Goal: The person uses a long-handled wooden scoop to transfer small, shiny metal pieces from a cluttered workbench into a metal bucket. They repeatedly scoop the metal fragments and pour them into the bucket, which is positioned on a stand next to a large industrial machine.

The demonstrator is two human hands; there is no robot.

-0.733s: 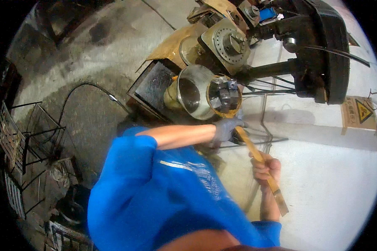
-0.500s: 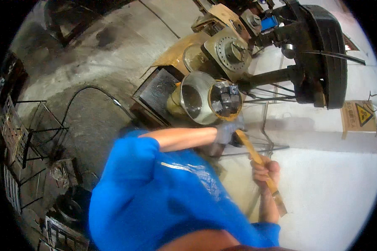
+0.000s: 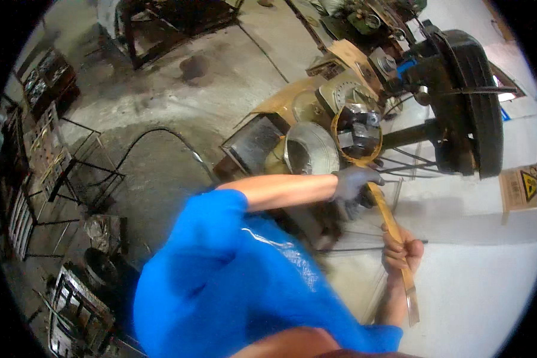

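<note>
My left hand (image 3: 355,186), in a dark grey glove, is closed around the upper part of a long flat yellow strip (image 3: 380,206). Lower down, my bare right hand (image 3: 401,250) wraps its fingers around the same strip, whose end sticks out below the fist. Just beyond the glove is a round yellow-rimmed container (image 3: 338,140) holding several dark, shiny metal blocks (image 3: 361,126). Whether the strip joins this container, I cannot tell; the glove covers that spot. To its left a pale metal bucket (image 3: 323,143) stands tilted, its opening showing.
A drill press's dark head (image 3: 468,107) and its column (image 3: 411,136) rise at the right, beside a white wall. Its round slotted table (image 3: 340,92) lies behind the container. Metal racks (image 3: 51,149) stand at the left, and a black cable (image 3: 167,131) curves across the floor.
The view has shifted, so the scene sits further right. The container of blocks has moved slightly away from me relative to the bucket and now overlaps the drill press table. Both hands keep their grip.
</note>
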